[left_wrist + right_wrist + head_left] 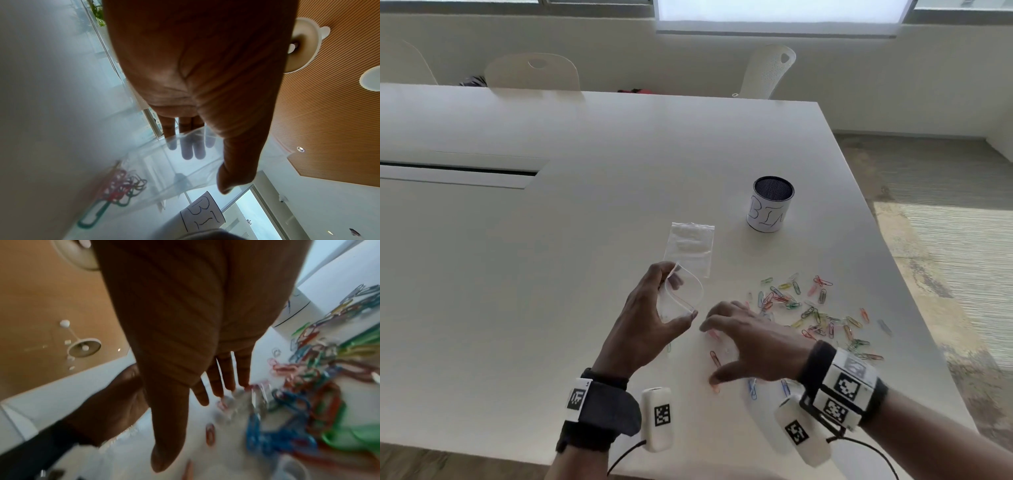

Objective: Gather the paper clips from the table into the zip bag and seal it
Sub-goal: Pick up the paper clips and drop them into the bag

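Left hand (650, 318) holds a clear zip bag (681, 294) off the white table (551, 274), thumb on the near edge of the mouth and fingers on the far edge, squeezing the mouth into an open oval. The mouth faces right, toward the other hand. In the left wrist view the fingers (189, 146) show through the plastic with the thumb on the near side, and a few coloured clips sit low in the bag, blurred.

A second clear zip bag (690, 248) lies flat on the table just beyond the held one, long axis running away from the person.

Right hand (750, 339) is spread wide, palm down, fingers splayed over the near-left edge of the paper clips (815, 315). It grips nothing I can see. Fingertip contact with the table is too blurred to call.

The clips are scattered loose to the right of both hands, pointing every way, no common axis. A few strays lie close by: a red one (715, 358) under the right hand's span and two blue ones (752, 389) near the wrist.

Mesh cup labelled BIN (770, 204) stands upright beyond the clips, well apart from the hands.
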`<action>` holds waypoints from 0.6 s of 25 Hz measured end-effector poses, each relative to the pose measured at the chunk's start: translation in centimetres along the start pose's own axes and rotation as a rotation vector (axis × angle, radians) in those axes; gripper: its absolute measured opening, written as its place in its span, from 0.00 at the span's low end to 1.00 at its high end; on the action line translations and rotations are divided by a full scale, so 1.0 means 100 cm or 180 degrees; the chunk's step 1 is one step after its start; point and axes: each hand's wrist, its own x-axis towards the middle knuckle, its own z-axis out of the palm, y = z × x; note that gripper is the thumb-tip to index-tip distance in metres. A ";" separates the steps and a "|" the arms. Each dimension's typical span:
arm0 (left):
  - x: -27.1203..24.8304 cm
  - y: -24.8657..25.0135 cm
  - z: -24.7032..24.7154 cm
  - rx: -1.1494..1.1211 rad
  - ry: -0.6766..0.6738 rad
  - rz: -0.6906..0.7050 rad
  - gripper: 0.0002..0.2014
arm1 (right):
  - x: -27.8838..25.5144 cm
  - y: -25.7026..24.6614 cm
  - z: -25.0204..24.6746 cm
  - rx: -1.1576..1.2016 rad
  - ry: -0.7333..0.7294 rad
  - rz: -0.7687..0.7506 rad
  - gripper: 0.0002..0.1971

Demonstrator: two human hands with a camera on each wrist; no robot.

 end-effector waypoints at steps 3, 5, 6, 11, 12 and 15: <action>-0.001 -0.001 0.000 -0.0007 -0.0004 0.0016 0.32 | 0.005 0.001 0.019 -0.0074 0.0093 -0.0353 0.27; -0.001 -0.002 0.000 -0.0019 -0.0012 0.0017 0.32 | 0.005 0.006 0.021 0.0085 0.0133 -0.0504 0.13; -0.001 -0.003 0.001 -0.0027 -0.0015 0.0011 0.32 | 0.005 0.008 0.021 0.0117 0.0161 -0.0549 0.07; -0.001 -0.002 0.002 -0.0072 -0.0060 -0.0022 0.32 | 0.005 0.039 0.005 -0.0075 0.0510 -0.0394 0.07; -0.001 -0.001 0.003 -0.0086 -0.0069 -0.0030 0.32 | 0.003 0.045 -0.001 -0.0147 0.0563 -0.0299 0.06; -0.001 0.000 0.004 -0.0135 -0.0082 -0.0031 0.32 | -0.007 0.056 -0.022 -0.0328 0.0742 0.0090 0.18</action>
